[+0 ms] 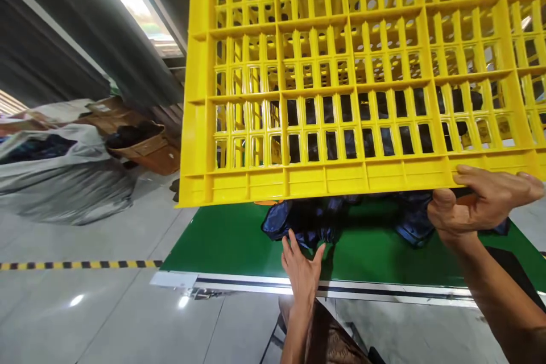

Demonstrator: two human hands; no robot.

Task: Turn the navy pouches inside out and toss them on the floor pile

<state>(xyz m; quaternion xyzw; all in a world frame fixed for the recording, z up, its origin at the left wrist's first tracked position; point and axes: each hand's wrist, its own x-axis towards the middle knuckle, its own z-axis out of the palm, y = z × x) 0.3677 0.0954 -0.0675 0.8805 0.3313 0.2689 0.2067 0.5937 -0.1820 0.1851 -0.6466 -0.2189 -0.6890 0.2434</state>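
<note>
A large yellow plastic crate [318,179] with a slatted face is tipped up in front of me, above a green table. My right hand [482,202] is at its lower edge on the right, fingers outstretched and overlapping the rim; whether it bears any weight I cannot tell. Below the crate my left hand [302,267] reaches over the table with thumb and fingers spread. Its fingertips are at the near edge of a dark blue bundle of shiny fabric [277,220]. A second dark blue bundle [413,227] lies by my right wrist. The crate hides their far parts.
The green tabletop [222,244] has a pale metal front edge [256,283]. On the left floor stand a large translucent bag [77,182] and an open cardboard box [149,153] with dark contents. Yellow-black tape [81,265] crosses the grey floor.
</note>
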